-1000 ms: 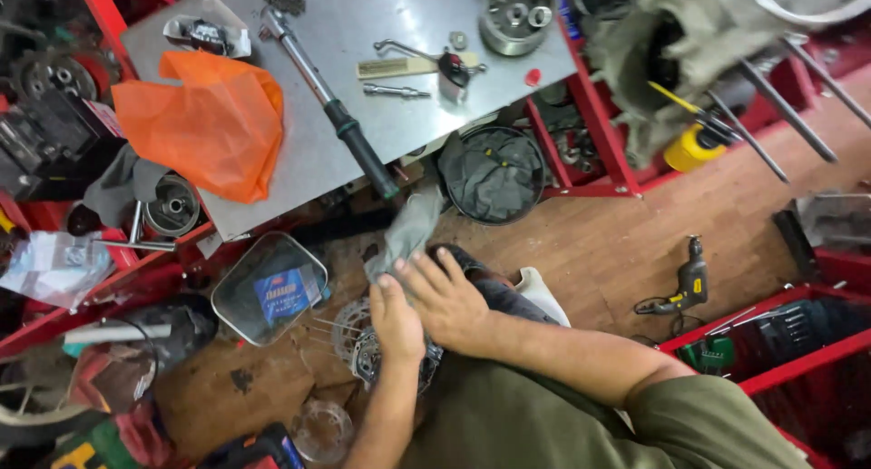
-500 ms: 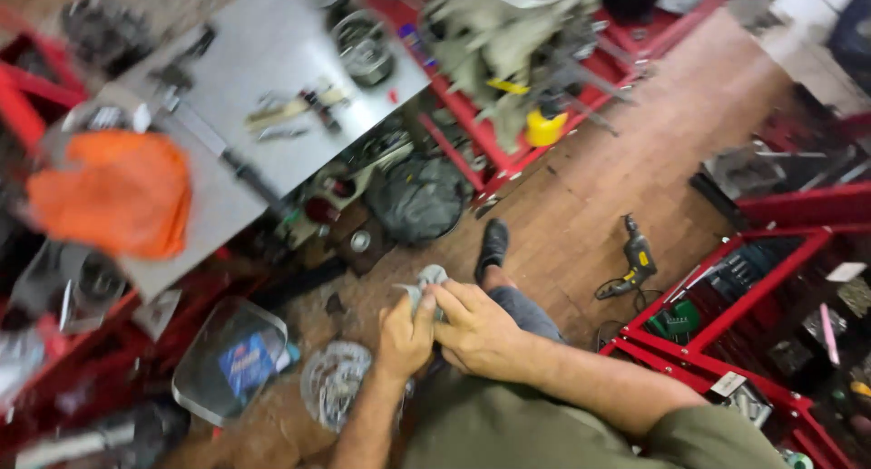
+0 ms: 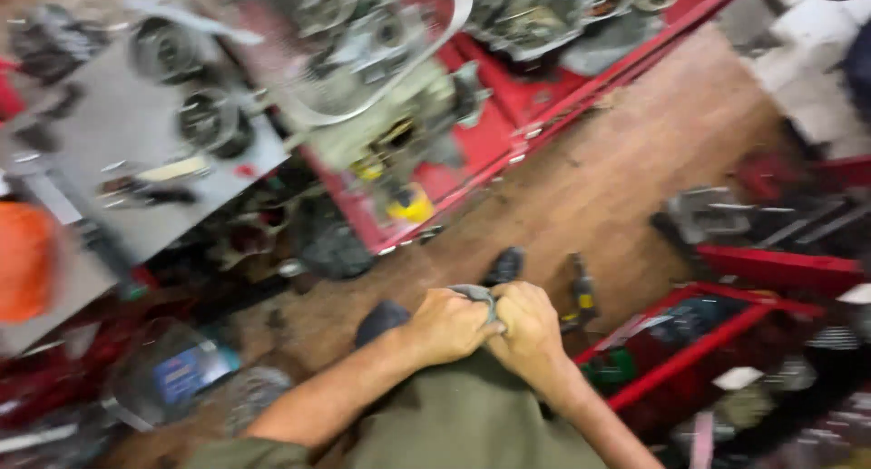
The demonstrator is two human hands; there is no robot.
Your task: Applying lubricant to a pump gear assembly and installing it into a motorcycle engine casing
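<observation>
Grey rag (image 3: 474,293) clenched between both hands' fists.

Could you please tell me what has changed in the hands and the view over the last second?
The left hand and right hand lifted off the round metal part on the floor and closed together around a small grey piece. The view swung right, away from the grey table. The wooden floor is unchanged.

Both hands, left hand (image 3: 449,326) and right hand (image 3: 529,333), lower centre around small part (image 3: 475,294); metal table (image 3: 136,151) upper left; power drill (image 3: 582,292) just right; shelf rack (image 3: 708,342) lower right.
</observation>
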